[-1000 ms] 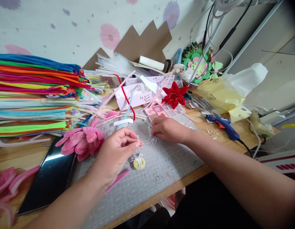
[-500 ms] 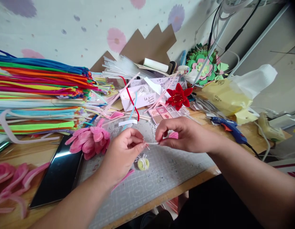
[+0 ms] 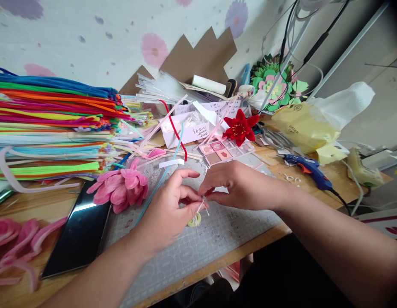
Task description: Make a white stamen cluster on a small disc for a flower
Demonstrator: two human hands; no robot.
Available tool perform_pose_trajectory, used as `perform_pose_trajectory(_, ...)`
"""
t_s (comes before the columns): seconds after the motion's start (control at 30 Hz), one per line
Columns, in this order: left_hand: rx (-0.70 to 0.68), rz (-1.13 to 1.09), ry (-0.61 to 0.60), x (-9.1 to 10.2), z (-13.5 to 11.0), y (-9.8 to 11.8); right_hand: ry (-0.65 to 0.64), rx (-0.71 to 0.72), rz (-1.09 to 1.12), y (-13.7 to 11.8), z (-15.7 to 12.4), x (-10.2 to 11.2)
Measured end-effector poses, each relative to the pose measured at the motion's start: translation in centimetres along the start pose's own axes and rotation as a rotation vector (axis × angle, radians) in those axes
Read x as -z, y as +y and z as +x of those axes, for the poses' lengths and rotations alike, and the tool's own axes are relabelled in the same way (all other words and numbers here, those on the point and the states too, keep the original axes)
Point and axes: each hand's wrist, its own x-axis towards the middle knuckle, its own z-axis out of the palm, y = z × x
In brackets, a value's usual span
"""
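My left hand [image 3: 176,205] and my right hand [image 3: 238,185] meet over a grey gridded cutting mat [image 3: 185,261]. Thumb and fingers of both are pinched on thin white strands [image 3: 202,202], whose ends cross between the fingertips; their exact kind is too small to make out. Just below, partly hidden by the left fingertips, a small yellow-green ring with white strands [image 3: 194,220] lies on the mat. A light blue pipe cleaner [image 3: 158,183] runs beside my left hand. Left of it rests a fluffy pink flower [image 3: 121,188].
Bundles of coloured pipe cleaners [image 3: 51,128] fill the left, above a black tablet [image 3: 78,235] and pink loops [image 3: 22,244]. Behind stand a white box [image 3: 185,134], a red flower [image 3: 240,127] and a pink palette [image 3: 220,150]. A blue glue gun [image 3: 309,171] lies right.
My hands have come closer together, the right one moving left. The white piece stretched between them is now gathered at the fingertips. The light blue pipe cleaner now shows further down beside my left hand.
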Motion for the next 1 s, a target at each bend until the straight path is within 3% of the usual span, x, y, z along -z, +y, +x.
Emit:
perform_pose_trajectory(0.23, -0.059, -0.023, -0.053, 0.4, -0.6, -0.2, 0.079, 0.036, -0.082, -0.1, 0.1, -0.4)
perform_pose_trajectory(0.37, -0.042, -0.193, -0.12, 0.7, -0.5, -0.2, 0.1, 0.069, -0.143, -0.1, -0.1, -0.6)
perform_pose_trajectory(0.53, -0.008, -0.214, -0.075, 0.4, -0.1, -0.1, 0.129, 0.098, -0.183, -0.1, -0.1, -0.9)
perform_pose_trajectory(0.83, -0.006, -0.151, -0.037, 0.3, -0.1, 0.4, 0.172, -0.018, 0.26, 0.9, -0.6, -1.1)
perform_pose_trajectory(1.0, 0.016, -0.146, -0.022, 0.3, -0.1, 0.4, 0.215, -0.05, 0.389, 1.1, -0.5, -1.6)
